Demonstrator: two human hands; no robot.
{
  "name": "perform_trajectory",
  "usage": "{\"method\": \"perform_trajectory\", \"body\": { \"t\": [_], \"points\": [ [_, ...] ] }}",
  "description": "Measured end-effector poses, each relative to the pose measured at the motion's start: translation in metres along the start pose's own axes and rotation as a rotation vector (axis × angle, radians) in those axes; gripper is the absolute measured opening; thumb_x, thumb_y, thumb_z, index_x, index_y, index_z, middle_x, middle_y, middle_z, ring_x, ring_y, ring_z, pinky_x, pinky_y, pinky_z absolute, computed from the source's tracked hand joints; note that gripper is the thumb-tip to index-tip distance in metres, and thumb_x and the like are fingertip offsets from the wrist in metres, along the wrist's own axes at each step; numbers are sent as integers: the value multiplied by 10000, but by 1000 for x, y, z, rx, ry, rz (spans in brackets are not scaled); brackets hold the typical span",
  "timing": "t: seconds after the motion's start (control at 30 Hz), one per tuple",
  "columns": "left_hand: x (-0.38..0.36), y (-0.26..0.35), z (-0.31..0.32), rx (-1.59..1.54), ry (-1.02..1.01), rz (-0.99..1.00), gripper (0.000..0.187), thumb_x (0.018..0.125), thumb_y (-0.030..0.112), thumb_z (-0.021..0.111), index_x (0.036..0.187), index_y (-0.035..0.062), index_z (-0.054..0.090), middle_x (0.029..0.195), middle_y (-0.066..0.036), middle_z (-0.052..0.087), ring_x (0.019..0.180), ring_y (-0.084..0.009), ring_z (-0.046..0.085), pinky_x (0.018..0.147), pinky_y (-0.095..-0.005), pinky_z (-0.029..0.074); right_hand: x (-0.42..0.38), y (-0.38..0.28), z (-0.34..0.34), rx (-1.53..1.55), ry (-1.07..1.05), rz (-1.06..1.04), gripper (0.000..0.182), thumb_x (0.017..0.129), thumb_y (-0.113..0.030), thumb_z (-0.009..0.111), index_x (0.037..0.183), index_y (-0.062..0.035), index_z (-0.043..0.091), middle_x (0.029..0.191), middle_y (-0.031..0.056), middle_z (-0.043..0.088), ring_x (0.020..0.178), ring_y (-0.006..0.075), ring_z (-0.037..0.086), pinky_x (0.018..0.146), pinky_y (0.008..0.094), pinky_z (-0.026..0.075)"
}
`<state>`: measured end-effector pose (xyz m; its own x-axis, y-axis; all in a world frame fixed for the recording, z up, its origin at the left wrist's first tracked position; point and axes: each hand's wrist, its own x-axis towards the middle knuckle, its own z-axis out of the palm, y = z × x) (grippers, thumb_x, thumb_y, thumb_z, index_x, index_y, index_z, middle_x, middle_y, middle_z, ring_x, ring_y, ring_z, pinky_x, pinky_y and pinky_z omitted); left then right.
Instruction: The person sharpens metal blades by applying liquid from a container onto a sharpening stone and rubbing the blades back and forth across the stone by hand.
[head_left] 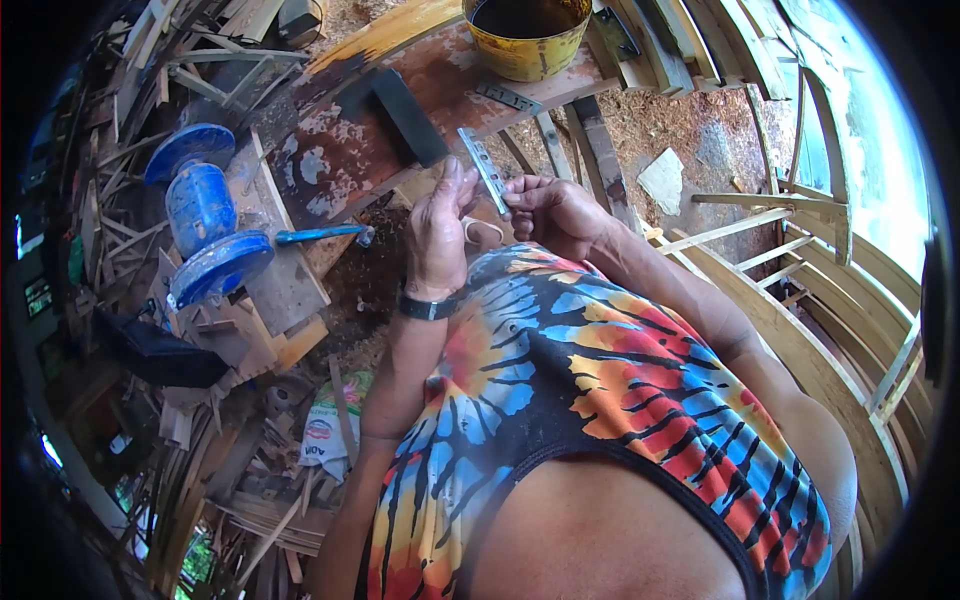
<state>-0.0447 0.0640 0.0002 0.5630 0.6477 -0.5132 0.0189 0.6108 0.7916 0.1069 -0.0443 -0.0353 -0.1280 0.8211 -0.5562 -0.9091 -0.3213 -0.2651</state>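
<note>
A flat metal plate with slots, like a planer blade (483,168), is held upright at a tilt in front of my chest. My right hand (558,212) pinches its lower end between thumb and fingers. My left hand (440,222), with a dark watch on the wrist, is beside the plate's left side; its fingers are raised and close together, and whether they touch the plate is unclear. A dark rectangular block (409,117) lies on the worn reddish board (330,150) just beyond. Another slotted metal piece (508,97) lies near the board's edge.
A yellow bucket (527,50) of dark liquid stands on the board's far end. At left is a blue grinder-like machine (202,208) with a blue-handled tool (320,234). Scrap wood surrounds it. A curved wooden frame (780,330) rises on the right.
</note>
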Motion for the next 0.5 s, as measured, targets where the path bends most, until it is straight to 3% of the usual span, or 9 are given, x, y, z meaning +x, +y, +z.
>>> {"method": "perform_trajectory", "body": {
  "t": [0.37,0.5],
  "points": [
    [5,10,4,5,-25,39,697,1051,507,504,1292,-146,551,1299,-253,631,1239,-268,590,1106,-386,405,0,-7,11,99,-37,34,114,960,-73,631,1063,-57,586,867,55,615,667,120,501,650,265,437],
    [7,8,3,13,-24,37,701,1050,521,492,1276,-139,557,1268,-242,644,1170,-256,619,1029,-371,471,2,-7,9,94,-27,34,121,956,-70,632,1067,-57,585,879,64,615,669,121,500,656,265,436]
  ]
}}
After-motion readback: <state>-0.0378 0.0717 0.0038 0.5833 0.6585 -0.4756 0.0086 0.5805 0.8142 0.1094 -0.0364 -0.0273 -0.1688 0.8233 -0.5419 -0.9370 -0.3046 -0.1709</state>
